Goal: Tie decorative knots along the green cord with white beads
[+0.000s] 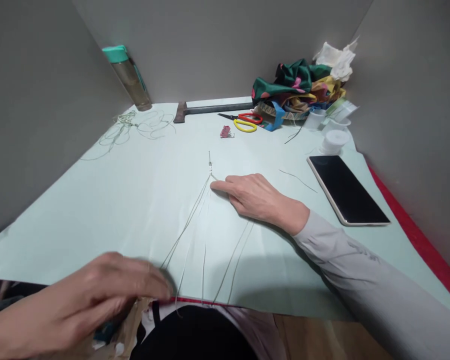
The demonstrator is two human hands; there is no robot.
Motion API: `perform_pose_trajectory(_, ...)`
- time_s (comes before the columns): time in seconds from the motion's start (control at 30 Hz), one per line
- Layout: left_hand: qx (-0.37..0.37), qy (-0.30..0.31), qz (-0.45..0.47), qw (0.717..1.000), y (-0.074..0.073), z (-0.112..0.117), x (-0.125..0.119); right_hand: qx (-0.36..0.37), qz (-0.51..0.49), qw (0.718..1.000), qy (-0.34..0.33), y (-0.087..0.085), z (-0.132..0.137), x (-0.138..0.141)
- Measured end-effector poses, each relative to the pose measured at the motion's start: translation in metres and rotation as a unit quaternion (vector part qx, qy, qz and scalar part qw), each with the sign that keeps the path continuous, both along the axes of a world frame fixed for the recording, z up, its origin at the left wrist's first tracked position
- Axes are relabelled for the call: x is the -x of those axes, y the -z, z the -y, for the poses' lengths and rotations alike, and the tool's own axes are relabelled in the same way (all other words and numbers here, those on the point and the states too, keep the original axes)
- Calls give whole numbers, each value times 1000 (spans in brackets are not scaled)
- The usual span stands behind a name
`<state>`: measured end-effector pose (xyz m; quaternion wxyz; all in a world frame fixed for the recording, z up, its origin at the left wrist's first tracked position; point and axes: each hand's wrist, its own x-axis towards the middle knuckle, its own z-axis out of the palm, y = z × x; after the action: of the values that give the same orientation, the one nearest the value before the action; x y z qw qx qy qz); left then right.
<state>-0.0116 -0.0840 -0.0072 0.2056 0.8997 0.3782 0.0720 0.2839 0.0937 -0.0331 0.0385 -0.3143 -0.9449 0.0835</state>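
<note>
Left hand (97, 295) blurred at near end of cords (199, 199), grip unclear; right hand (255, 196) flat, fingers extended, fingertip on cords; bottle (129, 77) beyond cords, contents unclear.

Got a phone (347, 190) lying face-up at 3 o'clock, white spool (335, 140) at 2, fabric scrap pile (298, 82) and scissors (245, 121) around 1, hammer (217, 108) at 12, teal-capped bottle (129, 77) leaning at 11.

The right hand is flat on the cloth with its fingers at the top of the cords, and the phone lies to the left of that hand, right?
Not quite: the head view shows the phone to the right of the right hand, not the left. The rest holds: that hand is flat on the cloth, fingers at the top of the cords.
</note>
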Motion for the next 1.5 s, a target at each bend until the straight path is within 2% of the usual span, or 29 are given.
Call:
perform_pose_trajectory(0.07,-50,-38,31,998,-5,-26,-3,2,4,1000,4,-2,1,1)
perform_pose_trajectory(0.13,-102,-28,4,994,-1,-49,-10,6,7,1000,9,-5,2,2)
perform_pose_trajectory(0.2,-144,-23,-38,989,12,-65,-17,12,6,1000,9,-6,4,3)
perform_pose_trajectory(0.33,-170,-16,-70,983,35,-82,-20,29,-1,1000,10,-4,6,5)
perform_pose_trajectory(0.4,-179,-12,-69,981,36,-85,-15,42,-5,999,17,-3,6,5)
perform_pose_trajectory(0.53,-174,-28,-17,984,22,-96,-14,84,-13,995,45,-6,5,8)
perform_pose_trajectory(0.67,-134,-88,43,986,14,-126,-29,132,-6,986,97,-17,3,14)
perform_pose_trajectory(0.8,-91,-155,19,984,19,-167,-42,172,14,974,149,-21,-2,22)
perform_pose_trajectory(0.9,-60,-179,9,982,22,-188,-47,194,20,967,167,-18,-8,27)
perform_pose_trajectory(1.0,-33,-183,18,982,23,-195,-51,218,8,962,162,-14,-15,30)
perform_pose_trajectory(1.17,3,-185,36,982,23,-194,-51,230,-44,961,145,-4,-22,34)
perform_pose_trajectory(1.27,8,-201,48,978,23,-192,-49,270,-80,948,149,-1,-25,35)
perform_pose_trajectory(1.33,31,-241,69,968,22,-192,-48,304,-112,933,155,-1,-26,34)
perform_pose_trajectory(1.4,117,-290,124,942,21,-194,-49,324,-148,921,159,0,-27,31)
perform_pose_trajectory(1.5,299,-332,225,866,20,-199,-53,348,-164,910,154,2,-26,28)
